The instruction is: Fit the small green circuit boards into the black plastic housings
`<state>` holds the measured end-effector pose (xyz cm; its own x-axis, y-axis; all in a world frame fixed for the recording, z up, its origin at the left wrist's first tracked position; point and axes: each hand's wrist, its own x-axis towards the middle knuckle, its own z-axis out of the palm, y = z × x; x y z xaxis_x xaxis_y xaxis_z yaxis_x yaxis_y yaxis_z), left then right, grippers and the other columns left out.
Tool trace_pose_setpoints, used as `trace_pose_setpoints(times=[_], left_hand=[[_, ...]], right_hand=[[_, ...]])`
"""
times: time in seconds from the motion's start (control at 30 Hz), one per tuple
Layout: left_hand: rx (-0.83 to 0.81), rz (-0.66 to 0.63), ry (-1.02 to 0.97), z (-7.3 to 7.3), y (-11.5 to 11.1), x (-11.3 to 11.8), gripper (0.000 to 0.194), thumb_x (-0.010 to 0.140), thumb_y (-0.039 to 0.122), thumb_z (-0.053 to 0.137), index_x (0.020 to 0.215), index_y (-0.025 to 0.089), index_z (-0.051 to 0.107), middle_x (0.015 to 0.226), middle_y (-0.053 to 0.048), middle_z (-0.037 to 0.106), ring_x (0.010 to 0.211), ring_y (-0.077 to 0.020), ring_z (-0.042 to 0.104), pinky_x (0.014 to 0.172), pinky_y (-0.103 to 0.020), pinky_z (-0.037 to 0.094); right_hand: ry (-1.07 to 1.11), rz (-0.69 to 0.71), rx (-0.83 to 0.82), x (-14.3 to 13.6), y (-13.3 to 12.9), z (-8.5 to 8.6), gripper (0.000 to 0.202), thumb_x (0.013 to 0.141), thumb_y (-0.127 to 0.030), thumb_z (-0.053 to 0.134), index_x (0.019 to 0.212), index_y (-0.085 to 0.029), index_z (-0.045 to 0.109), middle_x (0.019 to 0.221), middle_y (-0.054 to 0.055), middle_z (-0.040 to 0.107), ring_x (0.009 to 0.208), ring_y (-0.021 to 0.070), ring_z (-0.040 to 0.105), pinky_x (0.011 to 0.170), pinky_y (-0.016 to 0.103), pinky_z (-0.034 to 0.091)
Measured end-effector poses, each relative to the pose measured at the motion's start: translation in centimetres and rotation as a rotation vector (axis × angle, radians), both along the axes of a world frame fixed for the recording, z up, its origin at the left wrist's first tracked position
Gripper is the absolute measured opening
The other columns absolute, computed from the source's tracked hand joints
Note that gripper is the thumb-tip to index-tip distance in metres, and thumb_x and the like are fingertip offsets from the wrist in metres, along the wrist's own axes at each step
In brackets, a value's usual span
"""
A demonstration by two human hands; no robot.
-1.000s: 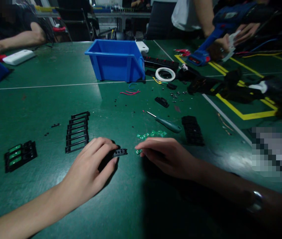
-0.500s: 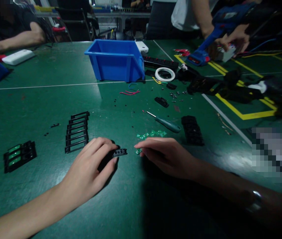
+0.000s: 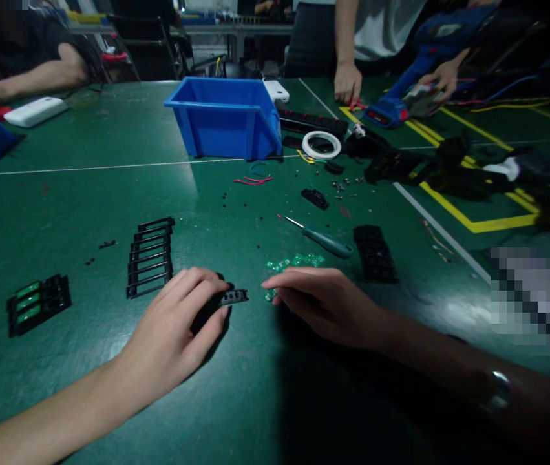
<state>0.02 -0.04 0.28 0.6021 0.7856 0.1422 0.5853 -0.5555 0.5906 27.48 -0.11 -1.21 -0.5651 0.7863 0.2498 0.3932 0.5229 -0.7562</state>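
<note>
My left hand (image 3: 185, 316) rests on the table, thumb and fingers closed on a small black plastic part (image 3: 234, 296) whose end sticks out to the right. Across a short gap, my right hand (image 3: 326, 300) is closed in a pinch, with a small green circuit board (image 3: 269, 294) at its fingertips. Just behind that hand lies a cluster of similar green boards (image 3: 298, 260). Left of my left hand is a black ladder-like frame (image 3: 149, 258). Farther left, a black holder (image 3: 38, 303) has green pieces in several of its slots.
A screwdriver (image 3: 326, 241) and a black ribbed block (image 3: 375, 254) lie beyond my right hand. Behind them are loose screws (image 3: 340, 186), a white tape ring (image 3: 322, 145) and a blue bin (image 3: 226, 123). A co-worker's hands (image 3: 348, 82) are near a blue power drill (image 3: 401, 97).
Both my hands have stayed still. At the back right, the co-worker's one hand has come down to the red pieces on the table, left of the drill.
</note>
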Motion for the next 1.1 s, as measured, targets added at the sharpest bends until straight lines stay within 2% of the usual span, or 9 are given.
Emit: trace_pose_setpoints(times=[0.53,1.1], left_hand=[[0.003,0.001,0.004,0.02,0.09,0.02,0.018,0.100,0.020,0.055,0.117,0.020,0.058,0.117,-0.006,0.059,0.110,-0.0216,0.055,0.095,-0.036,0.045],[0.013,0.008,0.011,0.15,0.04,0.08,0.018,0.099,0.021,0.055,0.117,0.020,0.059,0.117,-0.007,0.059,0.110,-0.0221,0.056,0.095,-0.036,0.046]], right_hand=[[0.019,0.017,-0.008,0.17,-0.16,0.07,0.030,0.098,-0.007,0.051,0.124,-0.012,0.065,0.097,0.006,0.071,0.082,0.0118,0.064,0.076,0.023,0.049],[-0.009,-0.020,0.022,0.03,-0.07,0.03,0.023,0.098,-0.014,0.056,0.116,-0.013,0.069,0.093,0.006,0.073,0.076,0.0121,0.065,0.069,0.023,0.049]])
